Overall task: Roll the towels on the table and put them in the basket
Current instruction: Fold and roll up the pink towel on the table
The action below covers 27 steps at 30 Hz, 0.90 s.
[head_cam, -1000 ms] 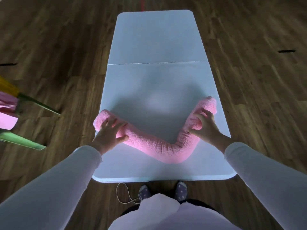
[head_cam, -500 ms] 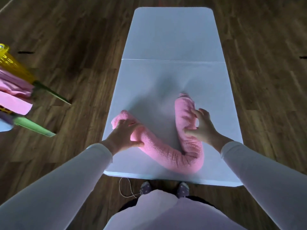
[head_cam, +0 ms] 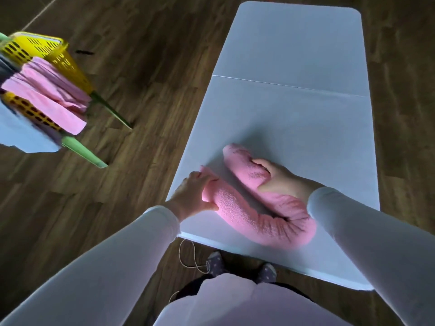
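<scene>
At the near left corner of the white table (head_cam: 294, 114), my left hand (head_cam: 193, 196) gripped one end of the rolled pink towel (head_cam: 247, 220), fingers curled over the top and thumb pressed along its near side. My right hand (head_cam: 280, 182) held the other arm of the roll, with the fingers wrapped over it and the thumb on its near side. The towel lay as one long roll bent into a tight hairpin. Its two arms ran nearly side by side with a narrow strip of tabletop between them, and the bend rested near the table's front edge beside my right sleeve (head_cam: 364, 231). Its far end pointed away from me, past my right fingers. Well off to my left, a yellow basket (head_cam: 40, 47) sat on something with green legs (head_cam: 82, 150), pink cloths (head_cam: 47, 90) draped over its rim. Below the table edge, my dotted socks (head_cam: 215, 263) stood on the wooden floor (head_cam: 141, 67), a loop of thin string (head_cam: 188, 257) beside them.
</scene>
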### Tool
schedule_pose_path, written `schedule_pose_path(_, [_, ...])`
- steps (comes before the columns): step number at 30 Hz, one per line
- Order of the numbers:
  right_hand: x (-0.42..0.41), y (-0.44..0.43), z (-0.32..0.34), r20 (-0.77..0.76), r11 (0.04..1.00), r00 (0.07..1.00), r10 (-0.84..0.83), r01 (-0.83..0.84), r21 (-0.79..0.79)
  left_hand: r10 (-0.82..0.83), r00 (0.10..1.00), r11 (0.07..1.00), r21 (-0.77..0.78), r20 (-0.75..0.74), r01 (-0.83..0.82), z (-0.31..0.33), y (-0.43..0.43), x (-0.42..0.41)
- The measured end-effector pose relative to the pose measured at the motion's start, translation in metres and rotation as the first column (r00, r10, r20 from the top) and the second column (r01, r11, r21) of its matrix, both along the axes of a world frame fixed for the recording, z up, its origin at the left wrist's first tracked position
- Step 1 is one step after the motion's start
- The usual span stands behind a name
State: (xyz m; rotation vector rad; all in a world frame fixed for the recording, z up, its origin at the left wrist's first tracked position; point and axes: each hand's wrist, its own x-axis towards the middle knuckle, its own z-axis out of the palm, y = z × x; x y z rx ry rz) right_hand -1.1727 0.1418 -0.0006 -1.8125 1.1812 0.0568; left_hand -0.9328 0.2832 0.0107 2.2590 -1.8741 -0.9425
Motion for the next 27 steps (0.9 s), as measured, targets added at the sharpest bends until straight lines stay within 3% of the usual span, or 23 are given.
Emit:
schedule_pose_path(4, [0.026, 0.014, -0.002, -0.041, 0.979, 0.978, 0.204, -0.203, 0.032, 0.034, 0.999, 0.999, -0.037, -0.017, -0.034, -0.001, 0.008, -0.003])
schedule_pose_path(8, [0.029, 0.016, 0.002, -0.019, 0.953, 0.958, 0.286, -0.282, 0.107, 0.028, 0.998, 0.999, -0.043, -0.048, -0.031, 0.002, 0.017, -0.002])
schedule_pose_path(10, [0.026, 0.015, 0.001, 0.028, 0.936, 0.943, 0.333, -0.334, 0.114, -0.033, 0.997, 0.997, -0.072, 0.065, 0.038, 0.007, 0.018, 0.001])
schedule_pose_path(13, [0.02, 0.016, 0.003, -0.01, 0.937, 0.939, 0.344, -0.343, 0.058, -0.234, 0.892, 0.959, -0.059, 0.387, 0.277, 0.015, 0.006, 0.0])
schedule_pose_path(17, [0.001, 0.016, 0.009, -0.087, 0.957, 0.958, 0.274, -0.28, -0.077, -0.501, 0.678, 0.839, 0.107, 0.538, 0.534, 0.015, -0.022, -0.016])
schedule_pose_path(18, [-0.007, 0.017, 0.015, -0.105, 0.957, 0.958, 0.268, -0.277, -0.084, -0.522, 0.663, 0.827, 0.126, 0.537, 0.549, 0.014, -0.027, -0.02])
schedule_pose_path(24, [-0.066, 0.015, 0.04, -0.193, 0.946, 0.94, 0.282, -0.306, -0.106, -0.449, 0.737, 0.873, 0.074, 0.505, 0.481, 0.017, -0.038, -0.044])
schedule_pose_path(27, [-0.086, 0.015, 0.045, -0.312, 0.914, 0.894, 0.32, -0.378, -0.146, -0.377, 0.752, 0.916, 0.096, 0.541, 0.39, 0.012, -0.033, -0.063])
